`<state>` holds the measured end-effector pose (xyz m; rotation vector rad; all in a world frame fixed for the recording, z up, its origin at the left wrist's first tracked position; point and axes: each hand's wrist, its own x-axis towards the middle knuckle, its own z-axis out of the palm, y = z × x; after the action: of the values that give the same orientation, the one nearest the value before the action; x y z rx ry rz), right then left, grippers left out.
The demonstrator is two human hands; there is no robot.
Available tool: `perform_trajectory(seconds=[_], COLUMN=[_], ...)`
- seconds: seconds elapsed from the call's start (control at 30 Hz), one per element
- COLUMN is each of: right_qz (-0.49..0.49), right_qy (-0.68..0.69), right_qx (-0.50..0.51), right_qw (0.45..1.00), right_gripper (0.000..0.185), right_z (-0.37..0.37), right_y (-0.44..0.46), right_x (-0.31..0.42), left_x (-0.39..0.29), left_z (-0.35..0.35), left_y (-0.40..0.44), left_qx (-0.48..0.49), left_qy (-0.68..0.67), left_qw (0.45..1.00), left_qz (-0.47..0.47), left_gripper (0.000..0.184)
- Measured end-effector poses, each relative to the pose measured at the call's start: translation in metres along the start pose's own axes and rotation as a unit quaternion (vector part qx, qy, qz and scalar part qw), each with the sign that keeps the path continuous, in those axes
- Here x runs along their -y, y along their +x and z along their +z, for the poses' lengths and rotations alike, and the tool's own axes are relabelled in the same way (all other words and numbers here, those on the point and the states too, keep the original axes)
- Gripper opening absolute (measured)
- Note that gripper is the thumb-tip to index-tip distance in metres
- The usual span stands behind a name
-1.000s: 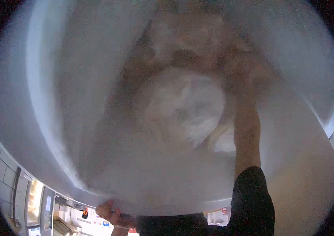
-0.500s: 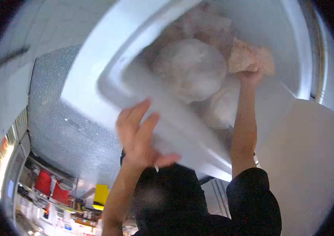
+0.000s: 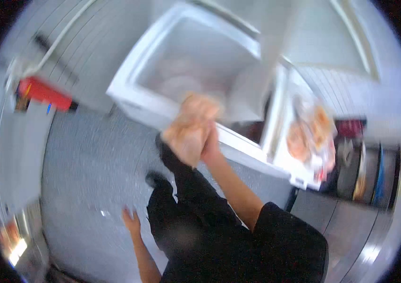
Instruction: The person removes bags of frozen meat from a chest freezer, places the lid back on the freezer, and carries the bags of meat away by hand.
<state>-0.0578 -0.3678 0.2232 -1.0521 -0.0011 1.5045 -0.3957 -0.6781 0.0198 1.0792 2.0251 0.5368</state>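
My right hand (image 3: 211,144) is closed on a bag of pale orange-pink food (image 3: 187,132), held over the near edge of an open white chest freezer (image 3: 137,101). Blur hides exactly what the bag contains. Inside the freezer, pale frosty bundles (image 3: 179,85) lie low down. My left hand (image 3: 132,220) hangs beside my leg above the floor, holding nothing, its fingers apart though smeared by motion.
Clear plastic bags of orange-pink food (image 3: 310,132) rest on the freezer's right top. The raised lid (image 3: 321,33) stands behind. A red fire extinguisher (image 3: 47,93) is at the left wall, and dark compartments (image 3: 361,167) with upright items at the right.
The bag in my right hand has come up out of the freezer toward my body. My left hand has dropped from the freezer's edge to my side. My view has shifted back.
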Motion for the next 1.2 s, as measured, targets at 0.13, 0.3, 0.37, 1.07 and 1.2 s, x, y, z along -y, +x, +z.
perform_trajectory(seconds=[0.13, 0.3, 0.37, 1.07, 1.2], right_qz=[0.097, -0.128, -0.198, -0.131, -0.084], right_qy=[0.03, 0.004, 0.043, -0.506, -0.573], right_qx=[0.029, -0.127, -0.177, -0.483, -0.484], right_qw=[0.994, 0.984, 0.963, 0.703, 0.656], right_gripper=[0.063, 0.069, 0.071, 0.072, 0.098], right_z=[-0.095, -0.243, -0.294, -0.704, -0.652], right_y=[-0.102, -0.19, -0.221, -0.203, -0.169], right_x=[0.044, 0.082, 0.106, 0.733, 0.715], left_x=[0.148, 0.14, 0.128, -0.224, -0.177], left_z=[-0.045, -0.045, -0.04, 0.26, 0.224], left_y=[-0.112, -0.112, -0.092, -0.097, -0.129], left_qx=[0.251, 0.305, 0.289, 0.302, 0.269], left_qy=[0.171, 0.315, 0.367, -0.009, -0.011], left_qw=[0.932, 0.898, 0.883, 0.937, 0.963], left_qz=[-0.196, -0.035, 0.056, 0.175, 0.023], left_gripper=[0.06, 0.048, 0.043, 0.026, 0.023])
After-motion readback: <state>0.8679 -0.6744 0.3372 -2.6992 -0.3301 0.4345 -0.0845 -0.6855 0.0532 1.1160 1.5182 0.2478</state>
